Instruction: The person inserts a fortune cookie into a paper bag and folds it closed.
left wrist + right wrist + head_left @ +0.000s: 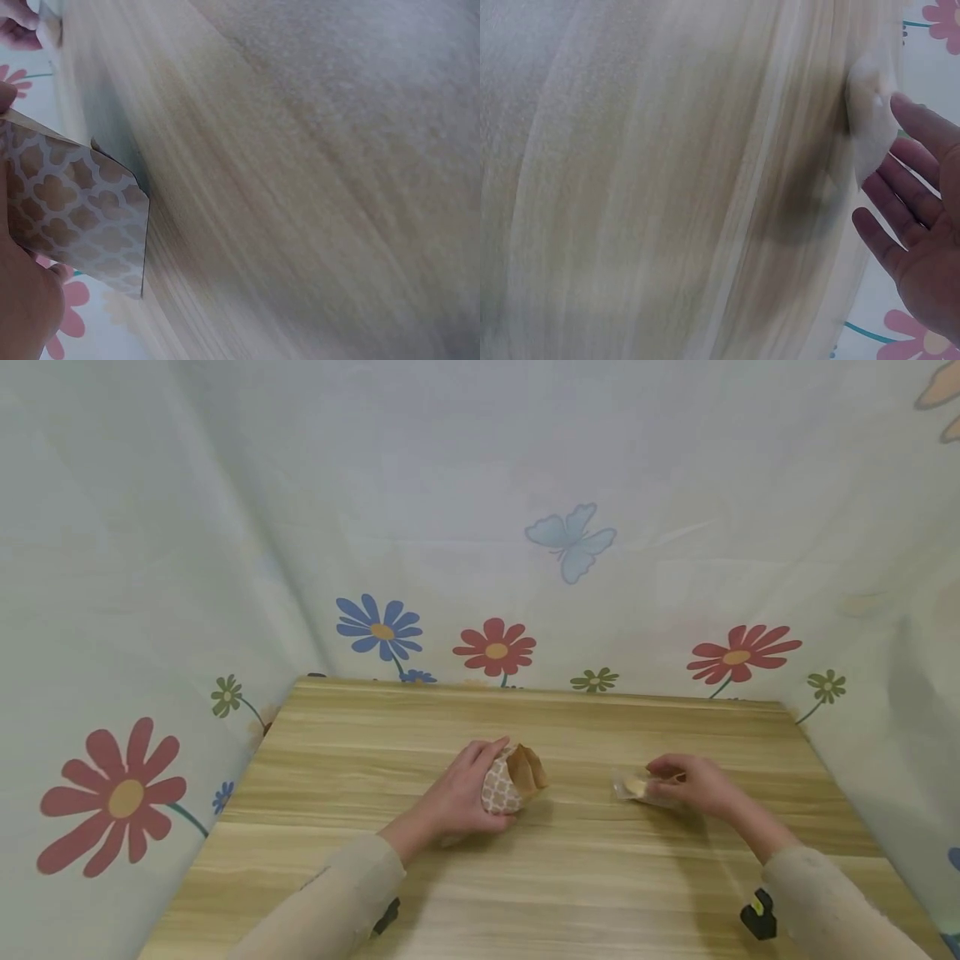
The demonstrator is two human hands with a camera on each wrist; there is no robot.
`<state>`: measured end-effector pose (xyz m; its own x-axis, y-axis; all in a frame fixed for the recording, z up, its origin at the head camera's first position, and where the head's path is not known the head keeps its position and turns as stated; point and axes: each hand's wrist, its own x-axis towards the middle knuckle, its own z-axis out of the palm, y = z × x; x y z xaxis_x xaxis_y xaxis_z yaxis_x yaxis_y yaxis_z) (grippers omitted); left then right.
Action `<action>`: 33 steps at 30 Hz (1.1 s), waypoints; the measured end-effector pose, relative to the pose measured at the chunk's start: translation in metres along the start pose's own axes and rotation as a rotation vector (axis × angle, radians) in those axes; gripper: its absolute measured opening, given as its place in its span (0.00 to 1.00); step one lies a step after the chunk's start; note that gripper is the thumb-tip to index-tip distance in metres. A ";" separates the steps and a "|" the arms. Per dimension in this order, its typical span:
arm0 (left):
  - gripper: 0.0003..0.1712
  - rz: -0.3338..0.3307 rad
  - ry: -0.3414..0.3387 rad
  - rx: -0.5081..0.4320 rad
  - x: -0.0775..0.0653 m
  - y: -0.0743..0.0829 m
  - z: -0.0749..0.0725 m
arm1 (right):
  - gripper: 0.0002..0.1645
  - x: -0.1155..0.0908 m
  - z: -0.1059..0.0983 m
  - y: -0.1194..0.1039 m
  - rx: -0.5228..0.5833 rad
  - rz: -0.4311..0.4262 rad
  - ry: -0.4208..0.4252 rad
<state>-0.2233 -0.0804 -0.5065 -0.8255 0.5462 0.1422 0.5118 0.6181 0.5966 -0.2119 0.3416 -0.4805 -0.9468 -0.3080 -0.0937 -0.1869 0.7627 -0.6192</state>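
Observation:
My left hand (468,789) grips a small paper bag (501,787) with a white and tan lattice print. Its brown inside shows at the open mouth, which faces right. In the left wrist view the bag (82,206) lies between thumb and fingers, close over the table. To the right, my right hand (697,783) pinches a small see-through packet (626,785) with something pale yellow in it. The right wrist view has the packet (870,112) at the thumb and fingertips, while the other fingers spread loosely. What lies inside the packet is blurred.
The wood-grain table (570,893) stretches under both hands. A printed cloth (450,485) with flowers and butterflies hangs behind and beside it. Small black pieces show near each forearm, one beside the right sleeve (759,914) and one by the left sleeve (386,917).

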 end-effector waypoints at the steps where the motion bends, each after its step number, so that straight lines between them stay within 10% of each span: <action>1: 0.70 0.000 -0.002 0.002 0.000 0.000 0.000 | 0.25 0.000 0.000 0.001 -0.005 -0.009 -0.001; 33: 0.69 0.000 0.001 0.034 -0.003 0.000 0.000 | 0.30 0.004 0.012 0.007 0.002 0.083 -0.029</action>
<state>-0.2214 -0.0821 -0.5066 -0.8259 0.5455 0.1426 0.5193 0.6375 0.5692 -0.2141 0.3390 -0.4944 -0.9509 -0.2603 -0.1676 -0.1075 0.7853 -0.6098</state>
